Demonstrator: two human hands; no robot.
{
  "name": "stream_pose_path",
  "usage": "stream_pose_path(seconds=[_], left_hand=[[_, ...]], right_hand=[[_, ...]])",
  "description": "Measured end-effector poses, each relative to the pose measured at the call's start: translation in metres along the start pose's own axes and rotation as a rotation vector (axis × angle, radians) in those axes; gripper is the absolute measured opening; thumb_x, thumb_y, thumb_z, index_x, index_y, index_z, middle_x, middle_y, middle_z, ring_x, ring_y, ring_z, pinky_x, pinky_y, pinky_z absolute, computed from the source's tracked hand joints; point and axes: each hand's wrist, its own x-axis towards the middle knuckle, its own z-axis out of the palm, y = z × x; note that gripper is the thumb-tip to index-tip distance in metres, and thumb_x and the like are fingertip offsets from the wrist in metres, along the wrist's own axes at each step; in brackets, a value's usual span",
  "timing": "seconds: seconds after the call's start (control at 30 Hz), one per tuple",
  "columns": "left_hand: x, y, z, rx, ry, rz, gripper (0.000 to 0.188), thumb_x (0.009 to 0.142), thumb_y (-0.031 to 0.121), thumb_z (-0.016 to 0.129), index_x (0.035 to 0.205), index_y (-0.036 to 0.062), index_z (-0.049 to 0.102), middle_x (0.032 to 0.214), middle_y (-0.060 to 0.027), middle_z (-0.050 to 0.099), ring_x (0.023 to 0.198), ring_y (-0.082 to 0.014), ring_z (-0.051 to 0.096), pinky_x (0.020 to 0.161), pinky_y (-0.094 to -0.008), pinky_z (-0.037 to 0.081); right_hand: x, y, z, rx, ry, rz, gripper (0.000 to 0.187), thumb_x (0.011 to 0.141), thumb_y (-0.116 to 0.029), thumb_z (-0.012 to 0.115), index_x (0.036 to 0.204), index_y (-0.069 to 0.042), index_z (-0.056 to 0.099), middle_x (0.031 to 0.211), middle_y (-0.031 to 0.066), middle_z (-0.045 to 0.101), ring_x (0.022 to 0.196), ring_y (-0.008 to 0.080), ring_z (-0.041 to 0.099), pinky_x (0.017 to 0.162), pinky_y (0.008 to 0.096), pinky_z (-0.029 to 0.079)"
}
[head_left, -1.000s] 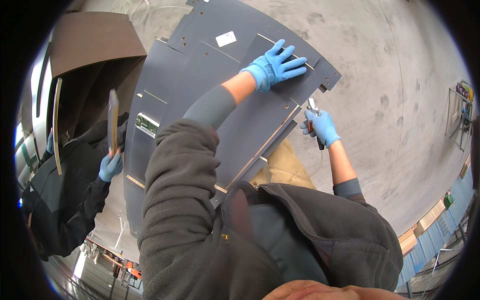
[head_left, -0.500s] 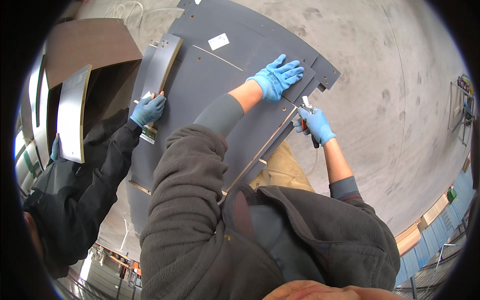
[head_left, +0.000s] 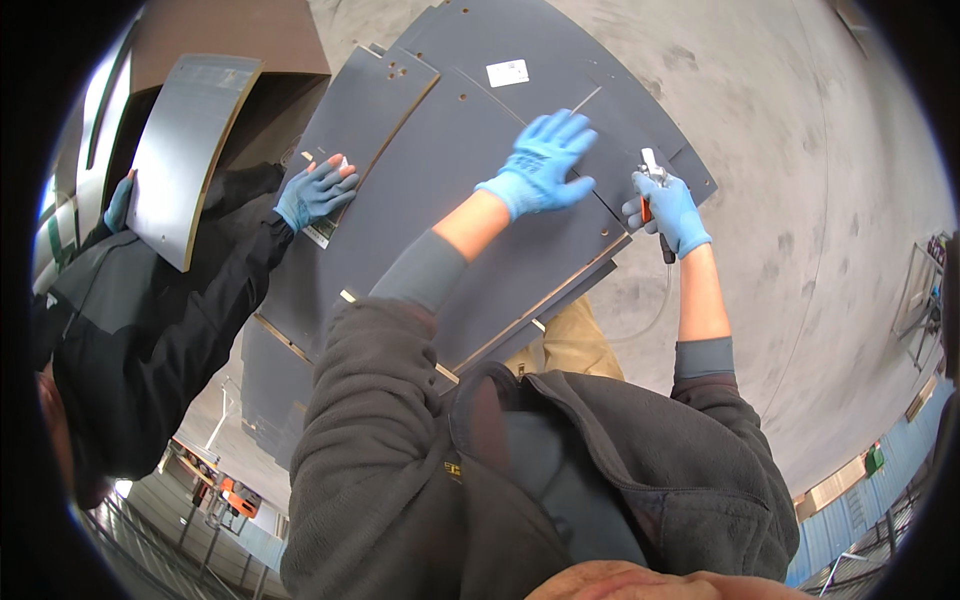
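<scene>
My left hand [head_left: 540, 168], in a blue glove, is spread flat over the dark grey panel [head_left: 470, 200]. Whether its palm touches the surface I cannot tell. At the panel's right edge my gloved right hand [head_left: 680, 215] is closed round an air blow gun [head_left: 655, 185] with a silvery head, an orange part and a black lower end. A thin clear hose [head_left: 655, 325] hangs below it. The panel lies on a stack of similar flat panels, with a white label [head_left: 507, 73] towards the far end. Several small drilled holes show in it.
On the left a co-worker's gloved hand [head_left: 312, 195] rests on a smaller grey panel [head_left: 365, 110] on the stack. Their other hand holds a curved grey panel [head_left: 195, 150] upright. A brown board [head_left: 235, 35] stands behind. Concrete floor [head_left: 780, 200] extends to the right.
My left hand has slid leftward across the panel. The blow gun has moved a little farther from my body. The co-worker's smaller panel, tilted before, now lies flat. The view has shifted.
</scene>
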Motion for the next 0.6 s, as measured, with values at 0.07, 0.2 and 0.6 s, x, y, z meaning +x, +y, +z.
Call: stream_pose_path(seconds=[0.07,0.2,0.6], left_hand=[[-0.031,-0.02,-0.014,0.114,0.154,-0.167,0.072,0.09,0.044,0.073,0.151,0.0081,0.058,0.162,-0.0215,0.05,0.155,-0.0437,0.039,0.127,-0.0543,0.03],[-0.107,-0.058,-0.036,0.33,0.286,-0.509,0.075,0.09,0.043,0.075,0.155,0.0089,0.057,0.165,-0.0232,0.047,0.158,-0.0443,0.035,0.129,-0.0561,0.025],[-0.227,-0.047,-0.02,0.341,0.313,-0.914,0.098,0.087,0.048,0.078,0.166,0.004,0.04,0.174,-0.0266,0.031,0.163,-0.0467,0.023,0.132,-0.0589,0.017]], right_hand=[[0.001,-0.022,0.021,-0.025,-0.065,-0.018,0.049,0.106,-0.038,0.064,0.14,-0.004,0.064,0.081,0.0106,0.074,0.057,0.0146,0.067,0.048,0.0286,0.049],[-0.002,-0.059,0.07,-0.277,-0.309,-0.042,0.047,0.103,-0.037,0.062,0.138,-0.005,0.064,0.085,0.0112,0.074,0.063,0.0121,0.065,0.056,0.0299,0.05],[0.008,-0.168,0.217,-0.659,-0.327,-0.164,0.04,0.101,-0.035,0.05,0.102,-0.003,0.074,0.09,0.0108,0.078,0.07,0.027,0.071,0.065,0.0449,0.057]])
